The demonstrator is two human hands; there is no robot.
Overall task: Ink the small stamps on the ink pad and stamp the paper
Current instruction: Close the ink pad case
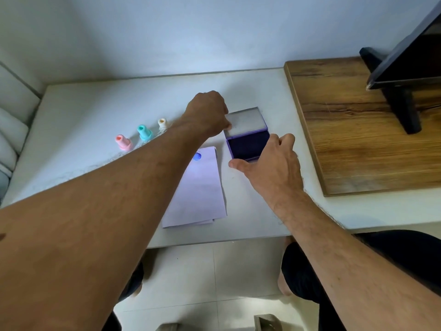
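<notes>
An ink pad (248, 145) with a purple case and dark blue pad lies open on the white table (95, 111), its grey lid (247, 120) folded back. My left hand (207, 113) reaches across and pinches the lid's left edge. My right hand (269, 166) grips the ink pad's base, thumb at its near left corner and fingers at its right side. A folded white paper (198, 194) lies just left of the pad, with one blue stamp mark (196, 156) near its far end. Pink (124, 142), teal (144, 132) and cream (162, 124) small stamps stand upright in a row to the left.
A wooden board (353, 139) lies on the table's right side, carrying a dark monitor on a black stand (403, 101). A wall runs behind the table. My knees and the tiled floor (214, 283) show below the table's near edge.
</notes>
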